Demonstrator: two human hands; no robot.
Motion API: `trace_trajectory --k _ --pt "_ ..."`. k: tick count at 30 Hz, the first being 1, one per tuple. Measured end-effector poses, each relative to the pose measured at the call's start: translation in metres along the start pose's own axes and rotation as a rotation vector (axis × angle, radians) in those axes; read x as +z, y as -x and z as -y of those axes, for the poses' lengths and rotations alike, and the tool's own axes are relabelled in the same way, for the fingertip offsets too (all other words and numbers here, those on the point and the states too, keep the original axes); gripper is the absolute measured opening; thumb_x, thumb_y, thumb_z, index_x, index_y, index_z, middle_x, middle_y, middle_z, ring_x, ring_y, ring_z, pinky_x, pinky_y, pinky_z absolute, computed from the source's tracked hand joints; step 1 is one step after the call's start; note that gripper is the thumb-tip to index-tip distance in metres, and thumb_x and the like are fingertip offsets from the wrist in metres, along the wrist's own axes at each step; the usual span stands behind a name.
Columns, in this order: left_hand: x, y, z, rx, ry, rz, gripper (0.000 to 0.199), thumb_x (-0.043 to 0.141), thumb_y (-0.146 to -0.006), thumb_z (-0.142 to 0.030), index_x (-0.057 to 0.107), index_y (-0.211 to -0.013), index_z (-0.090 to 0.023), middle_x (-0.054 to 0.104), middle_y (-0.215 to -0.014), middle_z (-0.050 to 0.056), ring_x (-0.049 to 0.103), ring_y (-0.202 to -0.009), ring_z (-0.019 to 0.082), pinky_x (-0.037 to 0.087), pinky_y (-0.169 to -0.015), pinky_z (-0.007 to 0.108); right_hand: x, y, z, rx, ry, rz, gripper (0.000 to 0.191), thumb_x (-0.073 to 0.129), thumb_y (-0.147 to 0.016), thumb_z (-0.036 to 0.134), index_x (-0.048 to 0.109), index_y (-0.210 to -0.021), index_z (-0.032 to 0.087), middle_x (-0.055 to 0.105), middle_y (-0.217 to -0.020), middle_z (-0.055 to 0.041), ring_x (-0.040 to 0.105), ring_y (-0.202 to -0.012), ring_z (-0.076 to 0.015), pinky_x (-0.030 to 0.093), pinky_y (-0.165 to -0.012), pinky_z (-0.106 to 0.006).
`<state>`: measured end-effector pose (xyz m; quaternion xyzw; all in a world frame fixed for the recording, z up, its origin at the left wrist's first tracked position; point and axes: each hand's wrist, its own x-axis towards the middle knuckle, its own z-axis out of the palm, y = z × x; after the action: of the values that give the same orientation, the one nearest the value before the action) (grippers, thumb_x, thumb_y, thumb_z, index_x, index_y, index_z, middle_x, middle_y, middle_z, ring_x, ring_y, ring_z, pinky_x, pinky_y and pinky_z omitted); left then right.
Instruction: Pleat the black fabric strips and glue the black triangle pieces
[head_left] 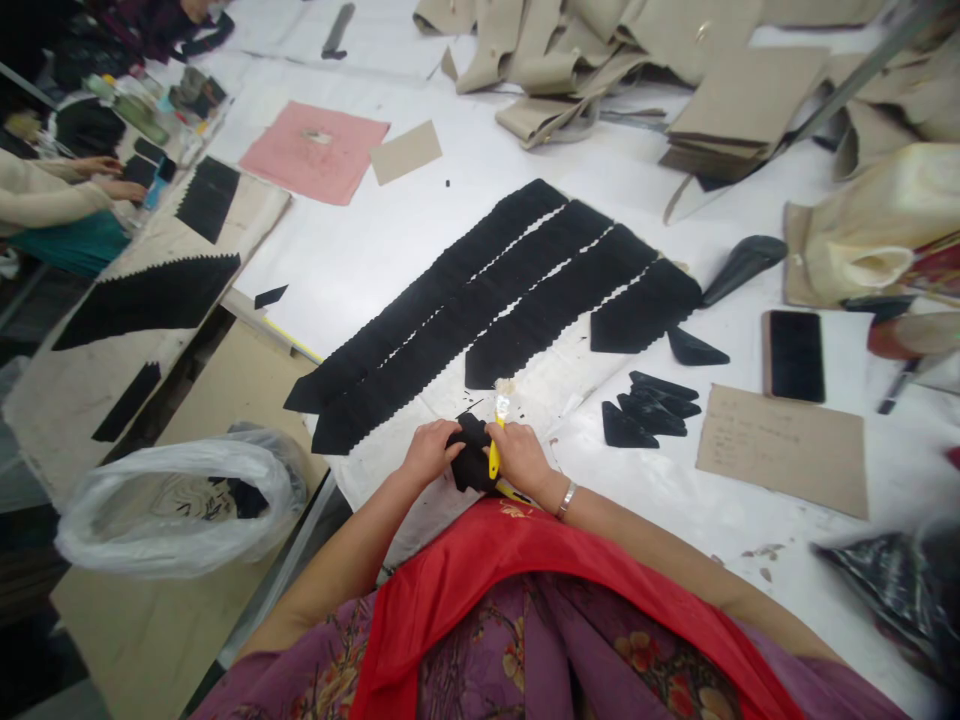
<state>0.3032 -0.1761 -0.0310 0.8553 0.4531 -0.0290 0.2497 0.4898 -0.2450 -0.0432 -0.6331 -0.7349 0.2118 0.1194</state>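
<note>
Head view: the left hand (433, 452), fingers curled nearly closed, pinches the edge of a small black fabric piece (471, 462) at the table's near edge. The right hand (519, 458), closed, grips a yellow-handled brush (496, 448) over that piece. Just beyond lie long black zigzag-edged strips (450, 310), side by side. To the right are a stack of small black pointed pieces (646, 412), a brown cardboard sheet with writing (784, 450) and a black-screened phone (796, 355). A clear plastic bag holding scraps (180, 560) stands left, near the left forearm; beige folded pieces (742, 100) crowd the far side.
</note>
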Motion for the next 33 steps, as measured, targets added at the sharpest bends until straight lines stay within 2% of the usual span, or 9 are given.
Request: trace_trajectory --k 5,9,12,15,17,20,24,28,33 --pt "0.0 0.004 0.011 -0.052 0.086 -0.097 0.031 0.061 -0.075 -0.037 0.058 -0.099 -0.018 0.063 -0.097 0.007 0.057 -0.093 0.021 0.044 -0.086 0.036 0.007 -0.004 0.003 -0.065 -0.141 -0.154 0.02 0.046 -0.085 0.017 0.054 -0.103 0.016 0.059 -0.088 -0.0101 0.052 -0.086 -0.0224 0.04 -0.078 -0.034" --pt "-0.01 0.0 0.002 -0.165 0.411 -0.196 0.048 0.065 -0.069 -0.044 0.056 -0.108 -0.017 0.061 -0.109 0.01 0.056 -0.102 0.024 0.042 -0.091 0.039 -0.015 0.004 0.009 -0.183 -0.225 -0.193 0.024 0.039 -0.087 0.016 0.05 -0.109 0.016 0.058 -0.092 -0.0094 0.053 -0.083 -0.019 0.045 -0.074 -0.031" --pt "-0.017 -0.008 -0.016 -0.251 0.88 -0.049 0.049 0.063 -0.07 -0.046 0.056 -0.108 -0.016 0.063 -0.108 0.01 0.058 -0.099 0.023 0.045 -0.088 0.038 -0.04 0.017 0.013 -0.168 -0.286 -0.245 0.024 0.04 -0.086 0.019 0.047 -0.109 0.018 0.058 -0.093 -0.008 0.054 -0.084 -0.0175 0.047 -0.075 -0.031" --pt "-0.016 -0.016 -0.045 -0.276 1.339 0.291 0.045 0.063 -0.07 -0.047 0.06 -0.1 -0.014 0.067 -0.095 0.01 0.062 -0.086 0.022 0.048 -0.079 0.036 -0.056 0.038 0.009 -0.066 -0.367 -0.35 0.025 0.045 -0.083 0.02 0.045 -0.108 0.019 0.057 -0.097 -0.0075 0.055 -0.088 -0.0169 0.048 -0.077 -0.031" --pt "-0.009 -0.018 -0.07 -0.299 1.55 0.442 0.041 0.07 -0.066 -0.04 0.061 -0.095 -0.012 0.068 -0.088 0.009 0.063 -0.079 0.021 0.049 -0.076 0.035 -0.06 0.058 0.001 0.028 -0.399 -0.393 0.026 0.048 -0.081 0.019 0.044 -0.107 0.019 0.056 -0.095 -0.0068 0.056 -0.085 -0.0165 0.049 -0.075 -0.031" --pt "0.01 -0.021 -0.108 -0.353 1.666 0.411 0.035 0.077 -0.058 -0.03 0.062 -0.084 -0.011 0.068 -0.08 0.007 0.063 -0.074 0.018 0.048 -0.077 0.034 -0.058 0.092 -0.015 0.234 -0.404 -0.447 0.024 0.05 -0.08 0.019 0.045 -0.103 0.02 0.056 -0.092 -0.0058 0.057 -0.082 -0.0169 0.05 -0.073 -0.032" --pt "0.04 -0.024 -0.145 -0.365 1.666 0.383 0.034 0.077 -0.057 -0.03 0.064 -0.082 -0.011 0.069 -0.079 0.006 0.063 -0.074 0.019 0.049 -0.076 0.034 -0.049 0.13 -0.036 0.501 -0.416 -0.509 0.031 0.054 -0.079 0.023 0.044 -0.108 0.02 0.056 -0.099 -0.0081 0.059 -0.085 -0.0192 0.051 -0.074 -0.035" --pt "0.061 -0.025 -0.166 -0.372 1.759 0.487 0.035 0.075 -0.062 -0.028 0.063 -0.091 -0.012 0.069 -0.087 0.008 0.064 -0.084 0.022 0.047 -0.082 0.039 -0.041 0.158 -0.053 0.594 -0.501 -0.583 0.037 0.055 -0.079 0.03 0.041 -0.113 0.021 0.055 -0.105 -0.0092 0.061 -0.09 -0.0201 0.052 -0.074 -0.035" --pt "0.081 -0.022 -0.184 -0.391 1.812 0.61 0.034 0.07 -0.069 -0.023 0.06 -0.1 -0.014 0.067 -0.101 0.01 0.061 -0.096 0.023 0.047 -0.086 0.042 -0.033 0.183 -0.064 0.682 -0.546 -0.636 0.038 0.058 -0.077 0.032 0.04 -0.108 0.02 0.059 -0.099 -0.0083 0.064 -0.076 -0.0184 0.053 -0.068 -0.033"
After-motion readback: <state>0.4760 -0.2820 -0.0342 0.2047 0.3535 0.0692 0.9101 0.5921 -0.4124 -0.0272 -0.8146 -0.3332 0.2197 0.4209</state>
